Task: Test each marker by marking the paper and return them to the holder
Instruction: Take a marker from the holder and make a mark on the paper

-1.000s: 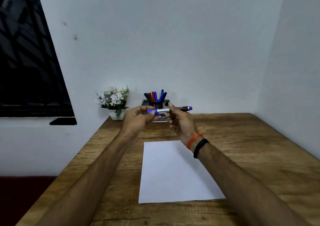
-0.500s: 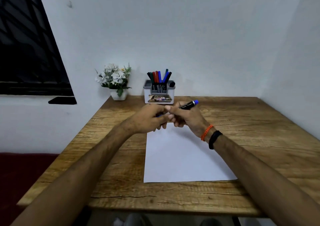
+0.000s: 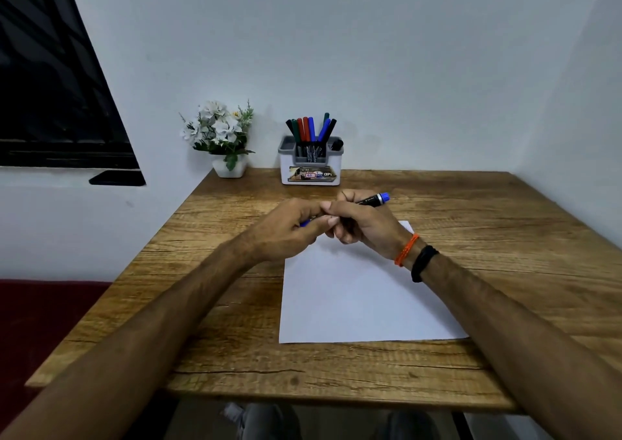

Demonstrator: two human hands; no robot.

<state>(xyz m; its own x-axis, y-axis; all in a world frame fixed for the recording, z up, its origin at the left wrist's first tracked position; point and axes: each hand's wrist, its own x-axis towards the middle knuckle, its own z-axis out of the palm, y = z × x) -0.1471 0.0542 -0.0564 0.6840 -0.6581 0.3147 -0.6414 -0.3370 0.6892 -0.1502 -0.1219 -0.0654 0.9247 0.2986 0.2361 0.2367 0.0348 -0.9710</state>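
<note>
While both hands meet above the far end of the paper (image 3: 353,291), the person holds one blue marker (image 3: 372,200) between them. The right hand (image 3: 365,226) has its fingers curled round the barrel; the left hand (image 3: 286,229) pinches the other end, where a sliver of blue shows under the fingers. Whether that sliver is the cap or the tip cannot be told.

The marker's long axis runs left to right across the desk (image 3: 505,224), tilted a little, with the blue end poking out past the right hand, up and toward the far right. The hidden end points toward the left hand. The marker is in the air, near the paper but apparently not touching it.

The paper looks unmarked, so testing seems barely begun. If the cap comes off with a jerk, the tip could streak a finger or the desk, and the loose sheet could slide under a hard stroke since nothing pins it.

The holder (image 3: 310,167) stands at the back edge, well apart from the hands, full of other markers (image 3: 311,130).
</note>
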